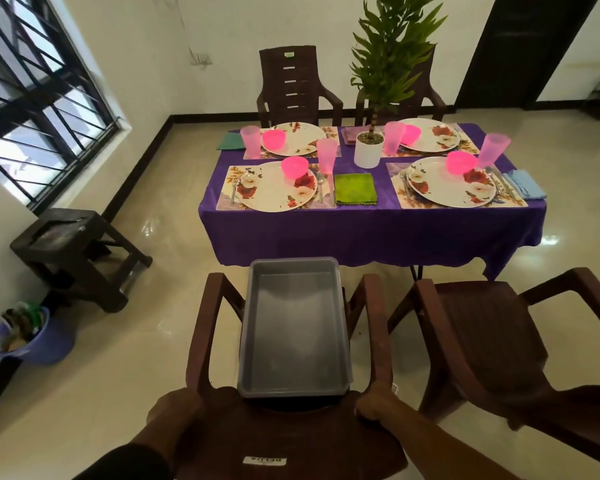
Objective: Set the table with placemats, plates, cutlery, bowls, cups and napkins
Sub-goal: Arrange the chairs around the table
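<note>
The table under a purple cloth [371, 233] carries several place settings. Each has a floral placemat [227, 188], a floral plate [274, 194], a pink bowl [294, 167], a pink cup [327, 155] and cutlery [234, 191]. Napkins lie beside them: green [355, 188], blue [525, 183], teal [230, 141] and purple [349, 135]. My left hand [174, 412] and my right hand [374, 407] grip the backrest of a brown chair [201, 327] close to me. An empty grey tray [293, 334] sits on that chair's seat.
A white potted plant [368, 148] stands mid-table. A second brown chair [492, 344] is at my right, two more at the table's far side [291, 84]. A dark stool [73, 251] and a purple bucket [32, 337] stand by the left wall.
</note>
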{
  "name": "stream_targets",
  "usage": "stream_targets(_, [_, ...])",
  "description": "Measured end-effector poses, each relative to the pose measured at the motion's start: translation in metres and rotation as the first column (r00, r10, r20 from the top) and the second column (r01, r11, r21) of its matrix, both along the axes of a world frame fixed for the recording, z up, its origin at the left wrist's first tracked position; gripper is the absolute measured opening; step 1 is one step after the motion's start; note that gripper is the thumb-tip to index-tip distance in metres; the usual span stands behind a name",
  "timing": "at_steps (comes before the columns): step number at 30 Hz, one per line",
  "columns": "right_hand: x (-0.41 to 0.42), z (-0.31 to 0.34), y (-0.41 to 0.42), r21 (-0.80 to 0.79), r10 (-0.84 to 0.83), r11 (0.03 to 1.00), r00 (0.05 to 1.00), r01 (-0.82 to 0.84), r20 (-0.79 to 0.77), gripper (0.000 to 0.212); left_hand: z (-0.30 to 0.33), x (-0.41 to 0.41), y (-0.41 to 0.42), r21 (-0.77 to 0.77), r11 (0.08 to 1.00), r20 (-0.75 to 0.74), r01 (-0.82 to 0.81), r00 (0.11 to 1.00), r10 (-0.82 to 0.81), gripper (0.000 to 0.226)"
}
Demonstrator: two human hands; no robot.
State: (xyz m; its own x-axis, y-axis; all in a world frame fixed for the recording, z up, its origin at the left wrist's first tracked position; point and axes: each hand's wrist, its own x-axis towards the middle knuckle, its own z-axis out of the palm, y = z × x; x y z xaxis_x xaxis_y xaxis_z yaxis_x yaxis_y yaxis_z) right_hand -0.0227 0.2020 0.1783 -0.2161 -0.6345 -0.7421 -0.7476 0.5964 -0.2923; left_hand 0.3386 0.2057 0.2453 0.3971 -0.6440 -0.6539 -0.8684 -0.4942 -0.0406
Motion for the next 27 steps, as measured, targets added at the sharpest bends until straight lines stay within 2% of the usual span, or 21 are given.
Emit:
stream_targets(2, [0.007,0.001,0.0,0.024,0.026,0.999,0.999,-0.025,-0.029,0.015,-0.004,0.008,0.0,0.024,1.0,0.007,-0.004,1.0,0.003,0.052])
stream_targets(3, [0.01,-0.002,0.0,0.018,0.019,1.0,1.0,-0.019,-0.019,0.012,-0.006,0.012,0.0,0.032,0.999,0.016,-0.005,1.0,0.004,0.05])
stream_targets(7, [0.017,0.001,-0.002,0.036,0.026,0.999,0.999,-0.025,-0.023,0.032,-0.009,0.02,-0.007,0.04,0.999,0.024,-0.006,1.0,0.005,0.052])
stream_targets(16, [0.032,-0.003,-0.022,0.048,0.015,0.999,1.0,-0.014,-0.022,0.035,0.0,0.033,-0.024,0.088,0.995,-0.026,-0.036,0.999,0.038,0.079])
stream_targets(20, [0.039,-0.004,-0.024,0.045,0.008,0.999,1.0,-0.008,-0.001,0.041,-0.01,0.045,-0.03,0.079,0.997,0.042,-0.011,0.999,0.007,0.059])
stream_targets(23, [0.042,-0.002,-0.025,0.07,-0.013,0.998,0.999,0.011,0.029,0.053,-0.016,0.047,-0.028,0.091,0.996,0.046,0.013,0.999,-0.017,0.057])
stream_targets(25, [0.042,0.001,-0.023,0.095,0.041,0.994,0.998,-0.045,0.044,0.055,-0.017,0.046,-0.024,0.123,0.992,0.059,0.02,0.998,-0.028,0.058])
stream_targets(27, [0.043,0.01,-0.02,0.138,0.123,0.982,0.99,-0.132,0.076,0.048,-0.018,0.046,-0.021,0.099,0.995,0.092,0.018,0.995,-0.028,0.056])
